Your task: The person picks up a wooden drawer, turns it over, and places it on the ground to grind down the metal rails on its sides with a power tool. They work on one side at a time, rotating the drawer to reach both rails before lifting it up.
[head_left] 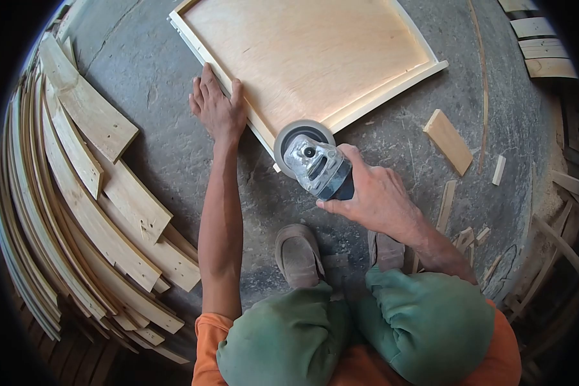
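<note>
A shallow plywood panel with raised wooden edge strips [315, 58] lies on the floor ahead of me. My left hand [220, 106] rests on its left edge strip, thumb on the inner side and fingers over the outside. In my right hand [379, 193] is an angle grinder [318, 167], gripped around its dark body. The grinder's round disc [305, 128] overlaps the panel's near corner in this view. A small pale end of wood [276, 167] pokes out beside the disc.
Long boards [96, 116] are stacked along the left. A short wooden block [449, 141] and a small offcut [498, 170] lie on the concrete floor [154, 64] at right. Wood scraps [473, 238] are near my right forearm, and more boards [540, 48] stand at upper right.
</note>
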Demonstrator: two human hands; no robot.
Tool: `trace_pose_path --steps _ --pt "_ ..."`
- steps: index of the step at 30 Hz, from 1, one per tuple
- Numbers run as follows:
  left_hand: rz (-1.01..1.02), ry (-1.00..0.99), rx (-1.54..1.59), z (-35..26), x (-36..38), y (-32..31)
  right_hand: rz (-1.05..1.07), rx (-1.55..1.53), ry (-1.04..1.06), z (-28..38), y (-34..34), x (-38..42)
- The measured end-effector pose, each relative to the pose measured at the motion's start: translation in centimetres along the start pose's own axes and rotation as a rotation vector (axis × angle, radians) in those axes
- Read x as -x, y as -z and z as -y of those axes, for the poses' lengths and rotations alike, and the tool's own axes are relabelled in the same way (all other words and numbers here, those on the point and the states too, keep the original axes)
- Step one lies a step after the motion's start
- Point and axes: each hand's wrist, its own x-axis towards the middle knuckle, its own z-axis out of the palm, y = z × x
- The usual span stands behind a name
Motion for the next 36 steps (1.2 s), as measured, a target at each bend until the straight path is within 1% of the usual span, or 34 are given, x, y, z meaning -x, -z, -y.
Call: trace_pose_path --steps 3,5,6,10,17,19,24,26,27,31,33,34,35,36 --pt "0.002 0.012 0.006 0.0 0.0 0.0 0.004 -0.005 -0.032 -0.5 0.1 0.5" --pt "0.003 0.011 0.01 0.1 0.1 0.0 -0.05 -0.048 -0.061 -1.1 0.5 0.8" --pt "0.004 0.008 0.007 0.1 0.1 0.0 -0.042 -0.031 -0.101 -0.8 1.4 1.0" --pt "-0.001 -0.005 0.005 0.0 0.0 -0.1 -0.127 -0.028 -0.123 -3.0 2.3 1.1" --pt "0.002 -0.015 -0.019 0.2 -0.1 -0.3 -0.163 -0.083 -0.167 -6.0 5.8 1.1" --pt "0.0 0.0 -0.054 0.1 0.1 -0.2 -0.179 -0.1 -0.146 -7.1 6.7 1.2" --pt "-0.003 -0.015 -0.037 -0.2 -0.1 -0.1 -0.252 -0.079 -0.195 -10.1 9.2 0.9" --pt "-0.011 -0.024 -0.046 0.0 0.0 -0.2 -0.337 -0.091 -0.159 -11.9 10.2 0.7" --pt "-0.008 -0.027 -0.049 -0.1 0.0 -0.2 -0.337 -0.096 -0.161 -12.5 10.8 0.6" --pt "-0.001 0.003 -0.071 0.0 0.0 -0.3 -0.334 -0.165 -0.246 -14.7 13.5 0.7" --pt "-0.007 -0.012 -0.056 0.2 0.0 -0.4 -0.431 -0.116 -0.246 -16.0 14.6 0.8" --pt "-0.004 -0.013 -0.058 0.3 0.0 -0.5 -0.407 -0.134 -0.293 -16.7 15.4 0.8" --pt "-0.005 -0.015 -0.056 0.3 -0.1 -0.5 -0.407 -0.136 -0.294 -17.6 15.8 0.7" --pt "-0.006 -0.017 -0.054 0.4 0.0 -0.5 -0.459 -0.107 -0.275 -18.5 16.1 0.8"
